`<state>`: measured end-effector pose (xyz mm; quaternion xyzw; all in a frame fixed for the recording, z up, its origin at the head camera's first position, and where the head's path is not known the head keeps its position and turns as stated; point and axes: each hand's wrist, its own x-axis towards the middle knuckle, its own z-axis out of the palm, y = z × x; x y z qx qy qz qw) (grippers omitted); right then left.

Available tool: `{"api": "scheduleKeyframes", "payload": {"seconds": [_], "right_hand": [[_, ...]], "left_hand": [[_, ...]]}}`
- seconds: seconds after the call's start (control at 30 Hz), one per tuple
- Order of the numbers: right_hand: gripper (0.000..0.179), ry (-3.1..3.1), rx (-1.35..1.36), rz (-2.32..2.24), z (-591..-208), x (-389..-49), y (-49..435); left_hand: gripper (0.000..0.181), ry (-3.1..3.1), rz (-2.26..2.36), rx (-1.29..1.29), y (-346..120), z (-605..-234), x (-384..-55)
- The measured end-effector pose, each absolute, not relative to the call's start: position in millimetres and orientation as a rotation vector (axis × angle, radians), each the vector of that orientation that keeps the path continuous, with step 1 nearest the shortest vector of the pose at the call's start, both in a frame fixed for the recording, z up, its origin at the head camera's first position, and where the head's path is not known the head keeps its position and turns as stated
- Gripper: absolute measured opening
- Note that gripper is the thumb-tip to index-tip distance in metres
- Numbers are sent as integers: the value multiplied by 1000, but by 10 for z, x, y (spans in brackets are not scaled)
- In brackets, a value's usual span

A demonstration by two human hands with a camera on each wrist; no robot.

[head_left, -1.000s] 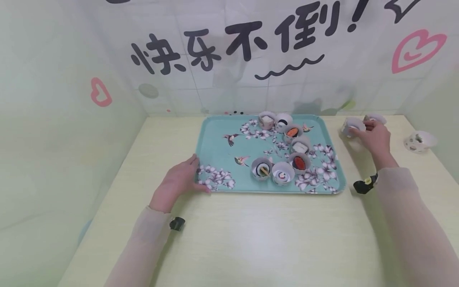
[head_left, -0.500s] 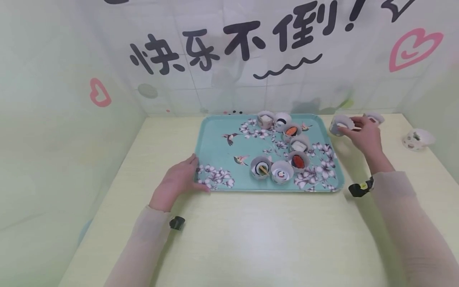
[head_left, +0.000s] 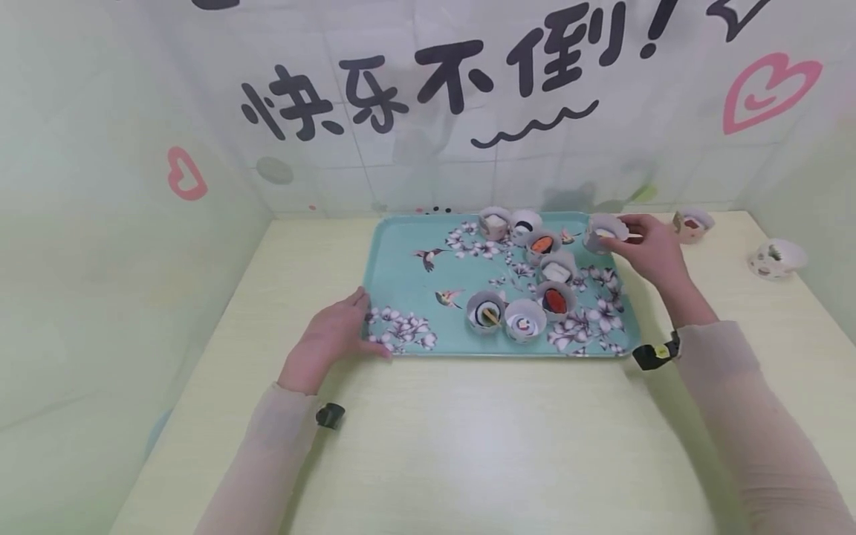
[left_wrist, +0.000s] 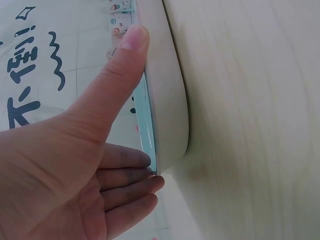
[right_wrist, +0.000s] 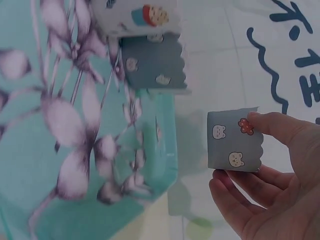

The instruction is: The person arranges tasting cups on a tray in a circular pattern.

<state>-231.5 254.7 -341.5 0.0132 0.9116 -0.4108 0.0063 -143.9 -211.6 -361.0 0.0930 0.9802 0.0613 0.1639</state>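
Observation:
My right hand (head_left: 650,249) pinches a grey-blue paper cup (head_left: 597,236) by its side, over the back right corner of the turquoise flowered tray (head_left: 408,279). Small animal faces show on this cup (right_wrist: 235,142) in the right wrist view, where it appears apart from the tray. Around the tray's front left corner rests my left hand (head_left: 332,338), thumb along the front edge and fingers against the left side. Several paper cups with sushi-like pieces stand in a curved line on the tray, among them one with a red-topped piece (head_left: 556,300) and one with a rolled piece (head_left: 486,312).
On the table (head_left: 468,446) right of the tray stand a cup with a dark red piece (head_left: 692,225) and a white printed cup (head_left: 776,259). A wall sheet (head_left: 435,148) with large dark characters hangs directly behind the table.
My right hand has carried the grey-blue paper cup leftward from the table to above the tray's back right corner. The left hand has stayed at the tray's corner.

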Motion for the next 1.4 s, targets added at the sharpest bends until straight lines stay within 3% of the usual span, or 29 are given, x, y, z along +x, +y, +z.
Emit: {"api": "scheduleKeyframes", "payload": {"seconds": [0.57,1.4], "right_hand": [[64,2772,-98,-1276,-3298,-2256,2060],[62,2681,-330,-1213,-3460,-2245,1404]], "left_hand": [[121,2801,176,261,-2111,-3624,-1440],[121,2810,190,264,-2112,-3623,-1432]]}}
